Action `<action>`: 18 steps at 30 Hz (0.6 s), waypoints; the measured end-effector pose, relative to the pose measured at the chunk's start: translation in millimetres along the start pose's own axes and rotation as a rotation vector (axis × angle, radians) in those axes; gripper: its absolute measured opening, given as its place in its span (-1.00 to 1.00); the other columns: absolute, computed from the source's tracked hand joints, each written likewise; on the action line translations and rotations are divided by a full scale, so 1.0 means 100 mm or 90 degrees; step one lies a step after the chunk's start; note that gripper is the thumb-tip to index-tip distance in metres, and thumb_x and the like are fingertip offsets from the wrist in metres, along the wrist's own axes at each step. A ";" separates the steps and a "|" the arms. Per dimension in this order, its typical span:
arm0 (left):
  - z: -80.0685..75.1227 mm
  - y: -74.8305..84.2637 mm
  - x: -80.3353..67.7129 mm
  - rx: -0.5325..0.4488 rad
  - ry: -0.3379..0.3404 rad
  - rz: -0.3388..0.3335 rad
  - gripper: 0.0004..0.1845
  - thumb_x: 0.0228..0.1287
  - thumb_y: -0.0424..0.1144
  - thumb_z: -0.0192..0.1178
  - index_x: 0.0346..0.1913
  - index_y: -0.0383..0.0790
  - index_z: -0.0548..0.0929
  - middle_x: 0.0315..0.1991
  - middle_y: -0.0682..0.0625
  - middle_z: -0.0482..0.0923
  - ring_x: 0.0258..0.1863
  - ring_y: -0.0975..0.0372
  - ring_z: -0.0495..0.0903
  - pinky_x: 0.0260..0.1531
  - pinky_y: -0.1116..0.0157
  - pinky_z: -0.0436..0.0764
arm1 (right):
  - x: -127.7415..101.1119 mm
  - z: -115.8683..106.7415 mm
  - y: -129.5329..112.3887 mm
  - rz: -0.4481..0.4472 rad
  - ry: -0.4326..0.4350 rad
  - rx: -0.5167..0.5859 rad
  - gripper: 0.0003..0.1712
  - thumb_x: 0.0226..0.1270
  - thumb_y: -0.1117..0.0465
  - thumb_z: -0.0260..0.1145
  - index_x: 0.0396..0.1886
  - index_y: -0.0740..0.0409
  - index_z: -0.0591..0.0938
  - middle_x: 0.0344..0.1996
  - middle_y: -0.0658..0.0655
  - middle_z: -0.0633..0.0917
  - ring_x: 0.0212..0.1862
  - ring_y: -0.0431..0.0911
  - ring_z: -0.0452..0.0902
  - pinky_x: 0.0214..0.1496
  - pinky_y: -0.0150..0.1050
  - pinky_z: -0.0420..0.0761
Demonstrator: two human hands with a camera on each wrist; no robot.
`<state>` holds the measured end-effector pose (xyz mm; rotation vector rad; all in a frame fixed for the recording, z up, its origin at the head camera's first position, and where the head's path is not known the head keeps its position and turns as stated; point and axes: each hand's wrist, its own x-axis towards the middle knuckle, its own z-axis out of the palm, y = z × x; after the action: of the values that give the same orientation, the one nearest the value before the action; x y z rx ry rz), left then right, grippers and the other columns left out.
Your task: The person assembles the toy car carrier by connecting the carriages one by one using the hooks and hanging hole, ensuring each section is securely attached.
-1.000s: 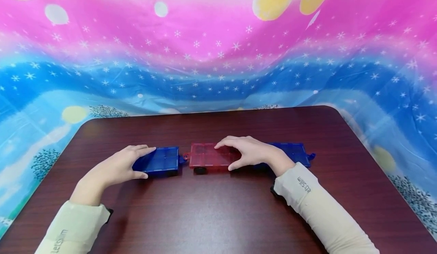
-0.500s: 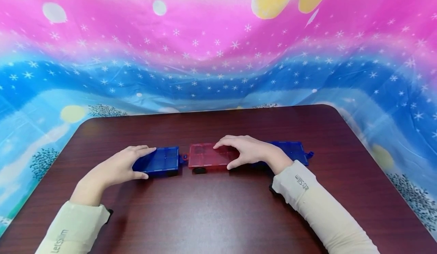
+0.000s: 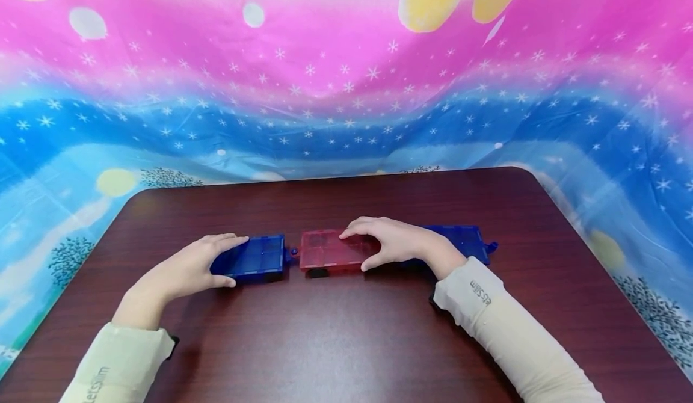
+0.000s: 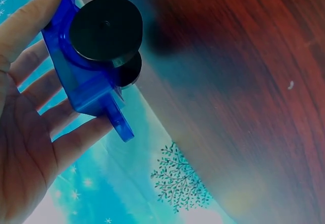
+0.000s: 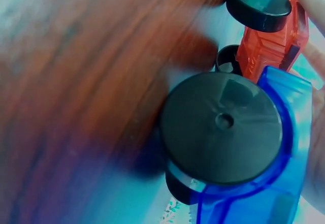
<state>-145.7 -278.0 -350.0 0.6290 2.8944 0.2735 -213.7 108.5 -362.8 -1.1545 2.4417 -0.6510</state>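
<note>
Three flat toy train cars on wheels stand in a row in the head view. My left hand (image 3: 186,270) grips the see-through blue car (image 3: 264,255) on the left, thumb on the near side and fingers on the far side. The see-through red car (image 3: 323,249) in the middle is held by my right hand (image 3: 397,239), thumb and fingers spread across its width. Between these two cars, their small couplings (image 3: 293,252) meet. In the left wrist view, black wheels (image 4: 106,28) and a blue hook (image 4: 121,125) show under the left car.
Behind my right wrist is a second blue car (image 3: 465,243), partly hidden, its hook (image 3: 491,247) pointing right. Its black wheel (image 5: 221,127) looms large in the right wrist view. The dark wooden table (image 3: 325,337) ends at a patterned cloth backdrop (image 3: 335,90).
The red car and the right blue car have shifted slightly left with my right hand, so the gap at the left coupling has narrowed. My left hand has barely moved.
</note>
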 end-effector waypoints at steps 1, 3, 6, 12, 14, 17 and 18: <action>0.01 0.00 0.00 0.000 0.002 -0.002 -0.16 -0.07 -0.08 0.42 0.33 -0.12 0.32 0.28 -0.29 0.29 0.24 -0.17 0.27 0.08 -0.14 0.41 | 0.00 0.00 0.00 0.002 0.002 -0.008 -0.25 0.04 -0.03 0.43 0.28 -0.23 0.38 0.27 -0.08 0.34 0.26 -0.15 0.25 0.23 -0.14 0.41; 0.03 -0.01 -0.01 -0.002 0.003 -0.002 -0.16 -0.07 -0.08 0.42 0.33 -0.12 0.32 0.28 -0.28 0.29 0.24 -0.17 0.28 0.08 -0.13 0.41 | -0.01 0.00 -0.01 0.004 0.006 -0.021 -0.25 0.03 -0.03 0.43 0.27 -0.22 0.39 0.27 -0.08 0.34 0.26 -0.14 0.25 0.22 -0.14 0.42; 0.05 -0.01 -0.01 -0.007 0.004 -0.001 -0.16 -0.06 -0.08 0.42 0.34 -0.11 0.31 0.28 -0.27 0.30 0.24 -0.16 0.28 0.08 -0.13 0.41 | -0.02 0.00 -0.02 0.004 0.010 -0.042 -0.25 0.03 -0.04 0.43 0.27 -0.22 0.39 0.27 -0.07 0.35 0.26 -0.13 0.26 0.20 -0.13 0.44; 0.08 -0.01 0.01 -0.012 0.008 0.005 -0.15 -0.06 -0.07 0.42 0.34 -0.11 0.29 0.28 -0.25 0.30 0.25 -0.14 0.28 0.10 -0.12 0.40 | -0.09 -0.01 0.00 0.015 0.020 -0.076 -0.24 0.05 -0.09 0.40 0.29 -0.22 0.37 0.29 -0.07 0.33 0.28 -0.12 0.26 0.21 -0.10 0.43; 0.09 -0.01 0.01 -0.013 0.012 0.006 -0.15 -0.06 -0.07 0.42 0.34 -0.11 0.29 0.28 -0.24 0.30 0.25 -0.13 0.28 0.10 -0.11 0.40 | -0.14 -0.02 0.01 0.017 0.032 -0.082 -0.25 0.06 -0.09 0.39 0.29 -0.22 0.37 0.29 -0.06 0.33 0.28 -0.11 0.27 0.22 -0.08 0.42; 0.10 -0.01 0.01 -0.011 0.012 0.003 -0.15 -0.04 -0.05 0.41 0.35 -0.10 0.29 0.29 -0.23 0.29 0.26 -0.12 0.27 0.10 -0.12 0.40 | -0.24 -0.05 0.03 0.018 0.060 -0.097 -0.27 0.09 -0.12 0.36 0.30 -0.22 0.37 0.29 -0.08 0.34 0.28 -0.12 0.29 0.24 -0.06 0.41; 0.10 0.00 0.00 -0.011 0.013 0.001 -0.16 -0.04 -0.03 0.40 0.35 -0.10 0.29 0.30 -0.22 0.29 0.27 -0.12 0.26 0.11 -0.12 0.40 | -0.28 -0.07 0.04 0.018 0.072 -0.104 -0.28 0.10 -0.14 0.34 0.30 -0.22 0.37 0.29 -0.08 0.35 0.29 -0.12 0.29 0.24 -0.06 0.41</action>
<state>-144.1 -276.5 -359.9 0.6303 2.9078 0.3061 -202.5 134.8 -355.5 -1.1708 2.6443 -0.5292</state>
